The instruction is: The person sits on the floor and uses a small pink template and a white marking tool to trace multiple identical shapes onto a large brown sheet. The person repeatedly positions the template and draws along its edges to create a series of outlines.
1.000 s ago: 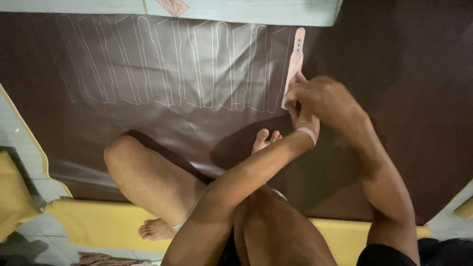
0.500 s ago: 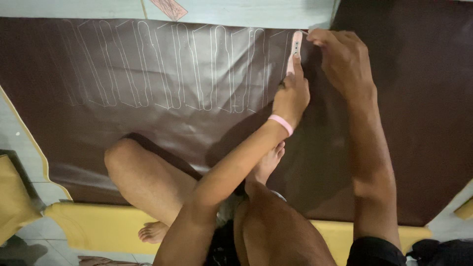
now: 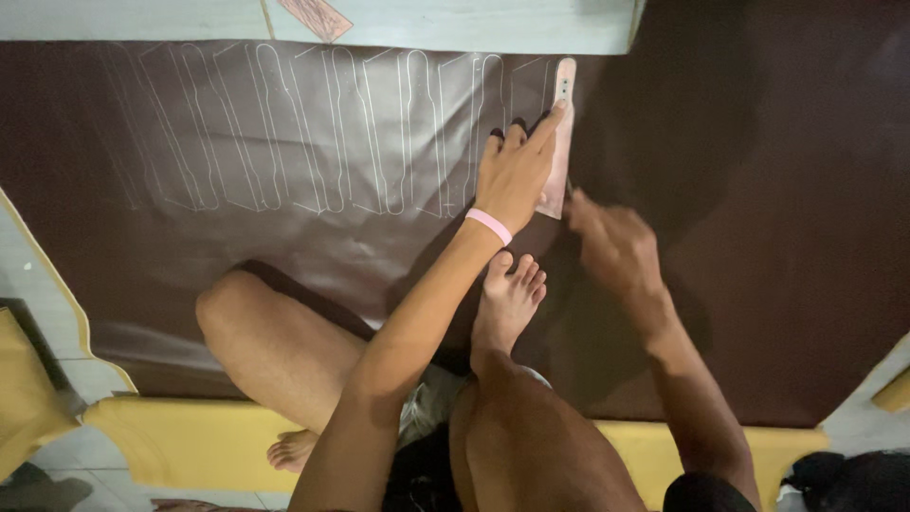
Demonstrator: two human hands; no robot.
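A large dark brown sheet (image 3: 758, 237) lies spread over the floor, and everything else sits in relation to it. On its far left edge a yellow cloth (image 3: 28, 398) bunches up on the pale floor tiles (image 3: 38, 275), and a yellow strip (image 3: 190, 436) runs along the sheet's near edge. Across the sheet's upper part, a row of long, narrow white outlines (image 3: 313, 133) is drawn side by side. The person's bent knee (image 3: 227, 313) rests on the sheet's near part, with a bare foot (image 3: 507, 303) further right, toes pointing up the sheet.

At the right end of the row of outlines, a long pale pink template (image 3: 561, 133) lies flat on the sheet. The left hand (image 3: 517, 171), with a pink band (image 3: 489, 226) at the wrist, is open, its fingers spread and pressing down on the template. Just right of the template's lower end, the right hand (image 3: 611, 242) is blurred; its fingers look pinched together at the template's edge, but I cannot tell what they grip, if anything.
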